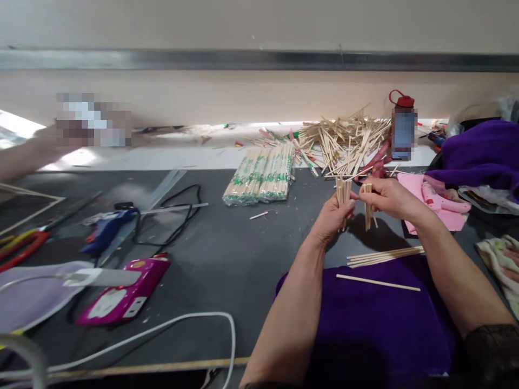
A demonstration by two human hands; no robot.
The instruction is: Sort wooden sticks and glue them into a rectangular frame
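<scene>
My left hand (333, 215) is closed around an upright bundle of wooden chopsticks (344, 188). Just to its right, my right hand (387, 197) pinches a smaller bunch of chopsticks (368, 208), also held upright; the fingers of both hands nearly meet. Below them several chopsticks (385, 255) lie side by side at the edge of a purple cloth (365, 319). One single chopstick (378, 282) rests on the cloth itself. Beyond my hands, a large loose heap of chopsticks (344, 140) spreads along the back ledge.
Plastic-wrapped chopstick packs (259, 175) lie left of my hands. A blurred bottle with a red cap (403, 101) stands behind. At right is a pink glue gun (441, 200). Leftward lie a magenta power strip (125, 292), white cable (182, 319), blue tool (107, 229) and another person's arm (24, 151).
</scene>
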